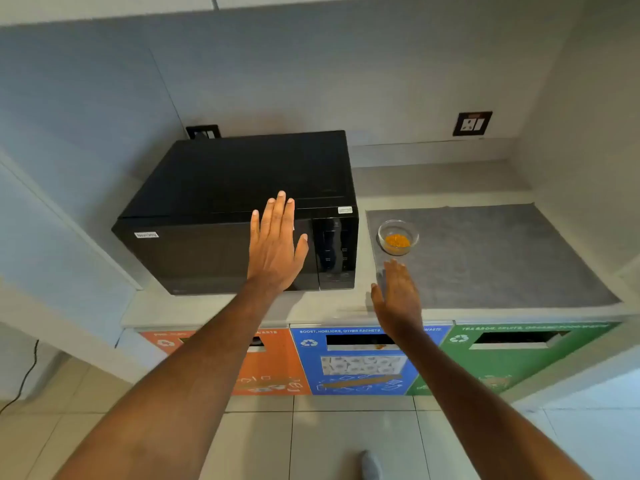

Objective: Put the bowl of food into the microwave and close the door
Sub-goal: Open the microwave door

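Left grip (277,242): spread flat, empty, before the closed microwave (239,209) door.
Right grip (398,294): spread, empty, just short of the bowl (398,236).
Bowl: upright, round, on the table's grey mat (491,258), right of the microwave.

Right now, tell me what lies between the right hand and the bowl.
Nothing: in the head view only bare grey mat separates the right hand from the glass bowl.

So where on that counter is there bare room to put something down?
Most of the grey mat right of the small glass bowl of orange food is free, as is the pale counter behind it. It is tightest between the black microwave and the bowl, by the right hand.
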Action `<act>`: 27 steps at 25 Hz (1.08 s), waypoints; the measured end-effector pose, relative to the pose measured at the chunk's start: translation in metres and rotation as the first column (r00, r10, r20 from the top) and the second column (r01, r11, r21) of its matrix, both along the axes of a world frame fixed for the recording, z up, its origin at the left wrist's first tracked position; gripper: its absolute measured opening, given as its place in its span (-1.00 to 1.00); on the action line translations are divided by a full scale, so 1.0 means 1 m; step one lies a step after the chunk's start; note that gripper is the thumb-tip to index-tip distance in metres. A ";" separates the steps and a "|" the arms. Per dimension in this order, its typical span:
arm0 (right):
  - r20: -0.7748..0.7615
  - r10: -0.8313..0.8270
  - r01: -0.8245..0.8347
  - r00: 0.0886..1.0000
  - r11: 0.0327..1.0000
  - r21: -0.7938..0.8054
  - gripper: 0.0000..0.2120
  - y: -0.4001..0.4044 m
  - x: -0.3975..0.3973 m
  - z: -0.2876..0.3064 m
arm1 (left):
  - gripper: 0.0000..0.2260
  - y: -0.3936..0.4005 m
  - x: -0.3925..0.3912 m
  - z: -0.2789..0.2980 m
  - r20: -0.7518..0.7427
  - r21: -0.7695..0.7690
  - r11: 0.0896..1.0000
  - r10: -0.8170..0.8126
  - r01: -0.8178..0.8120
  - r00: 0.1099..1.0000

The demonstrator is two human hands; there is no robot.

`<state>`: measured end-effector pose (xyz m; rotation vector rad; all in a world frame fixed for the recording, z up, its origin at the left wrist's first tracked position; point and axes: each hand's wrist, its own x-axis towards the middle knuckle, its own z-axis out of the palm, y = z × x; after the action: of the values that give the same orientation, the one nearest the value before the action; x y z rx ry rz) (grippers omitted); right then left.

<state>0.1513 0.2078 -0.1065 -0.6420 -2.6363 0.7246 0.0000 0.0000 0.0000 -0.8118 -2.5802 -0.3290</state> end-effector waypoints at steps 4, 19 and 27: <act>0.107 0.112 -0.088 0.988 0.975 -0.202 -0.36 -0.014 -0.022 -0.030 | -0.44 0.008 -0.005 -0.013 0.008 0.061 0.996 0.059 -0.059 0.998; 0.043 -0.108 0.116 0.993 0.882 -0.457 -0.16 -0.047 -0.091 -0.053 | -0.47 0.024 -0.015 -0.032 -0.029 0.171 0.971 0.172 -0.165 0.985; -0.003 -0.186 0.157 0.982 0.839 -0.522 -0.17 -0.056 -0.096 -0.060 | -0.47 0.025 -0.015 -0.033 -0.033 0.185 0.969 0.175 -0.166 0.984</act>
<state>0.0557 0.1516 -0.1666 -0.9700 -2.2864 1.3955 -0.0146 0.0254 -0.0333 -0.5226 -2.5077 -0.4774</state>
